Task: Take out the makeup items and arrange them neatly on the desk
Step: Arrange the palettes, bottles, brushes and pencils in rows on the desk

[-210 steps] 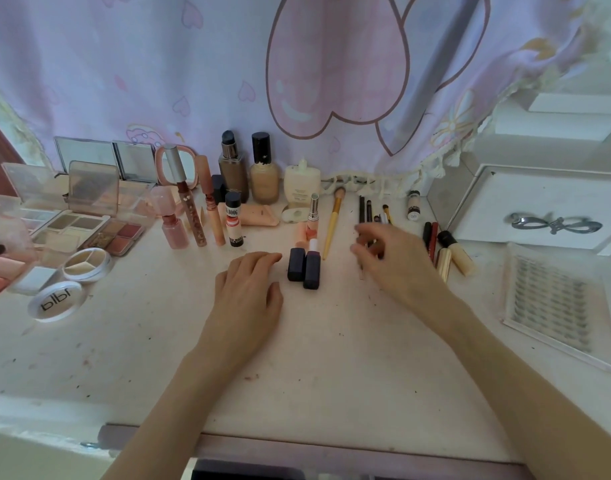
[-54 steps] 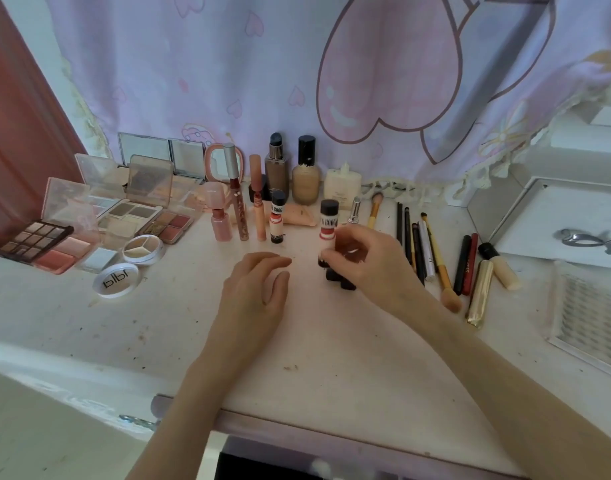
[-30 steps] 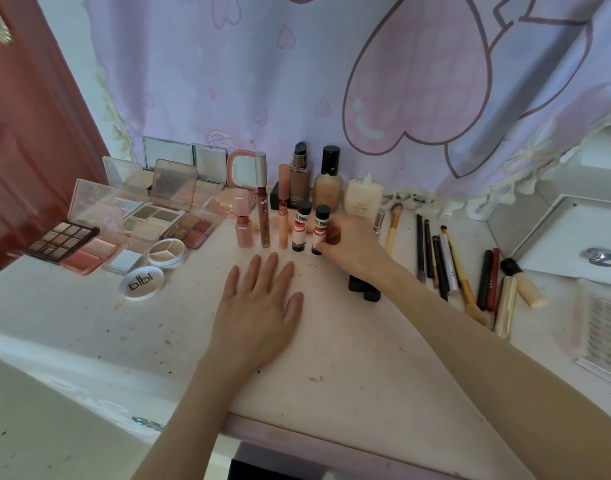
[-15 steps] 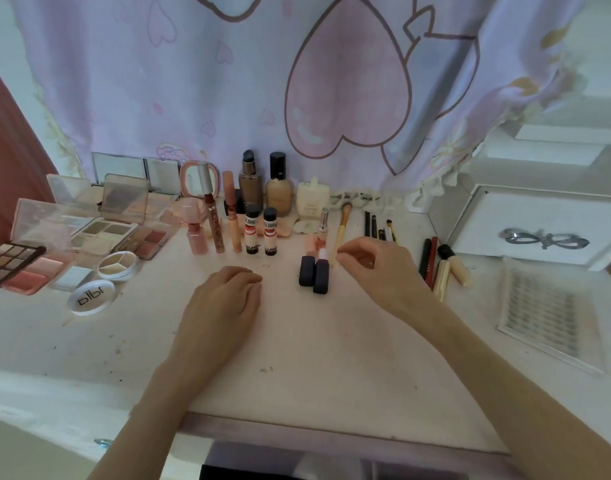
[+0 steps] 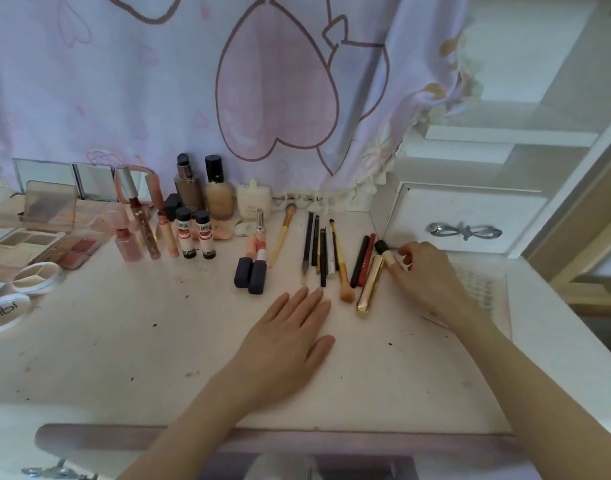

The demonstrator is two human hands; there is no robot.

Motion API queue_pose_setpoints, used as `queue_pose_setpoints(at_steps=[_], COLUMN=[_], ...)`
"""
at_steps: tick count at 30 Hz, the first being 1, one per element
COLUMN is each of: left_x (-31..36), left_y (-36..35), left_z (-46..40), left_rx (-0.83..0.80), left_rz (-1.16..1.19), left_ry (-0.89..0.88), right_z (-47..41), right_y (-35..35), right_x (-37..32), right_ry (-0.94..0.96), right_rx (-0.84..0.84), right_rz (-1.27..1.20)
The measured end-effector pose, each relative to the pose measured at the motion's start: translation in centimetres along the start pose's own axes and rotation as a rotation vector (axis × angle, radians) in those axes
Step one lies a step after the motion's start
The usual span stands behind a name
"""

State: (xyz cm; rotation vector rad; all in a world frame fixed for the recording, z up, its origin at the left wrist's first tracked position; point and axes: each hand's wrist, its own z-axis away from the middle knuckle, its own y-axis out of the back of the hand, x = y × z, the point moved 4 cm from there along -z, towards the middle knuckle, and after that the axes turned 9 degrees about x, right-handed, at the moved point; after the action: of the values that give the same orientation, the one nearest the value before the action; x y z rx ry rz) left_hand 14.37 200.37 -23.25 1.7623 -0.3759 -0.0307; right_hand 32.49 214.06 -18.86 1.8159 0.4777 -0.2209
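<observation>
A person's left hand (image 5: pixel 290 341) lies flat, fingers straight, on the desk (image 5: pixel 124 348), just short of a row of brushes and pencils (image 5: pixel 323 251). The right hand (image 5: pixel 423 271) curls its fingers around a cream tube with a black cap (image 5: pixel 384 252), beside a gold tube (image 5: pixel 370 284). Two navy lipsticks (image 5: pixel 250 275) lie left of the brushes; bottles (image 5: pixel 207 192) and palettes (image 5: pixel 44 237) stand farther left.

Gold tube (image 5: pixel 369 286) (black-capped cream tube (image 5: pixel 385 253))
</observation>
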Motion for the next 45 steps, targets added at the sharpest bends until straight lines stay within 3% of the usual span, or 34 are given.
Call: queue_pose_setpoints(at_steps=[10,15,19,21,23,25,29,34,37,42,45], left_x=[-0.2,-0.2,-0.3,-0.5,-0.9,-1.4,-1.6,-3.4,-4.7,-7.2,-8.6], left_y=[0.1,0.0,0.0,0.6,1.9,3.5,5.8,7.1,8.0,9.1,9.4], left_z=[-0.1,-0.1,-0.1,-0.1,-0.3,-0.4,0.4,2.1,2.9,2.6,2.2], left_rx=[-0.026,-0.023,0.011,0.091,0.237,0.383,0.556,0.649,0.673,0.702,0.739], left_rz=[-0.011,-0.003,0.05,0.224,0.54,0.692,0.599,0.526,0.44,0.342,0.369], left_ry=[-0.001,0.002,0.001,0.077,0.236,0.28,0.116,0.144,0.2,0.363,0.505], right_z=[-0.3,0.4,1.5,2.2,3.1,4.2,6.4,7.8,8.8,9.0,7.9], right_y=[-0.4,1.0,2.4,2.6,2.0,1.0,-0.8,-1.9,-2.8,-4.3,-3.9], right_x=[-0.9,-1.2,-2.3,-3.2,-4.5,-5.7,-8.5,-11.3,-13.4,-16.4,-17.9], right_ry=[0.021,-0.024,-0.098,-0.168,-0.223,-0.258,-0.264,-0.229,-0.116,0.014,0.213], right_rx=[0.005,0.156,0.209,0.13,-0.032,-0.212,-0.542,-0.816,-0.934,-0.698,-0.481], right_rz=[0.114,0.031,-0.231,-0.466,-0.697,-0.851,-1.145,-1.263,-1.258,-1.213,-1.046])
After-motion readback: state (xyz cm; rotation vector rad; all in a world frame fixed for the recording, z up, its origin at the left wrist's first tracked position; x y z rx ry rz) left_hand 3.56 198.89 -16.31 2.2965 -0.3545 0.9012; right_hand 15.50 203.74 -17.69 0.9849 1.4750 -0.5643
